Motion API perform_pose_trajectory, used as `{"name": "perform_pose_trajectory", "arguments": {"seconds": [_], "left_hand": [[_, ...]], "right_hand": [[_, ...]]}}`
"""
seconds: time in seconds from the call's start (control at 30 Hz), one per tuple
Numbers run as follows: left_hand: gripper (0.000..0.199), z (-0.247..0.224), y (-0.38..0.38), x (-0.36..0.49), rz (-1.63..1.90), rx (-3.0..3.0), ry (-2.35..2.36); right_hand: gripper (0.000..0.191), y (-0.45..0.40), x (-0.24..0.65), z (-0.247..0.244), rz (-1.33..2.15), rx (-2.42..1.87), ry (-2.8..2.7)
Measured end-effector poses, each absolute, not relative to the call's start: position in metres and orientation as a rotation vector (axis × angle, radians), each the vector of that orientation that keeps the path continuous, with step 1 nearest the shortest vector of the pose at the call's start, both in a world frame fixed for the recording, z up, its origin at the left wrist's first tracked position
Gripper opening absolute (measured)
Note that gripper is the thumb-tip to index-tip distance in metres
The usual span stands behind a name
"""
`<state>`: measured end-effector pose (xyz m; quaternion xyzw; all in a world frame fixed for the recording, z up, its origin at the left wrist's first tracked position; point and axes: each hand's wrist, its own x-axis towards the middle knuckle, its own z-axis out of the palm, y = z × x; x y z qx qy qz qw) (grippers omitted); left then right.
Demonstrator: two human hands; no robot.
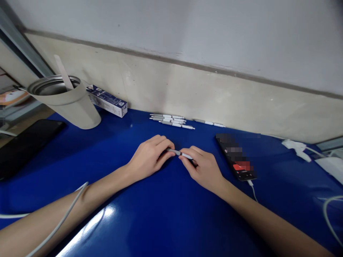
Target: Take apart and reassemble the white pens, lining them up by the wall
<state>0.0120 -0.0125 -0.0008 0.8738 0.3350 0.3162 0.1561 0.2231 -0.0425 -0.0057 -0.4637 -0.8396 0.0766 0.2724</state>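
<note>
Between my two hands, just above the blue table, is a white and grey pen (pixel 186 155). My left hand (pixel 151 156) pinches its grey end, and the fingers cover the tip. My right hand (pixel 203 166) is closed around the white barrel, hiding part of it. Beyond the hands, several similar pens (pixel 171 119) lie in a loose pile near the wall. One more pen (pixel 209 123) lies apart, to the right of that pile.
A beige tumbler (pixel 72 107) with a flat stick in it stands at the left, beside a blue and white box (pixel 107 101). A black phone-like object (pixel 29 142) lies far left. A lit phone (pixel 235 157) with a cable is at right. A white cable (pixel 64 221) crosses my left forearm.
</note>
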Motion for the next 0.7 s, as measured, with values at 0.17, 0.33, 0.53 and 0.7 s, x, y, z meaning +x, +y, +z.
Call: {"name": "perform_pose_trajectory", "arguments": {"seconds": [0.17,0.33,0.53,0.7], "left_hand": [[0.022,0.001,-0.0135,0.0132,0.902,2.409,1.061],[0.023,0.0011,-0.0115,0.0119,0.839,2.398,1.085],[0.019,0.0022,-0.0108,0.0111,0.915,2.301,1.041],[0.022,0.0032,-0.0094,0.011,0.853,2.242,1.135]], "right_hand": [[0.016,-0.0423,0.2234,-0.007,0.195,-1.22,-2.234],[0.015,-0.042,0.224,-0.0077,0.206,-1.232,-2.237],[0.015,-0.0405,0.2241,-0.0088,0.183,-1.197,-2.211],[0.014,-0.0403,0.2245,-0.0091,0.162,-1.191,-2.208]]}}
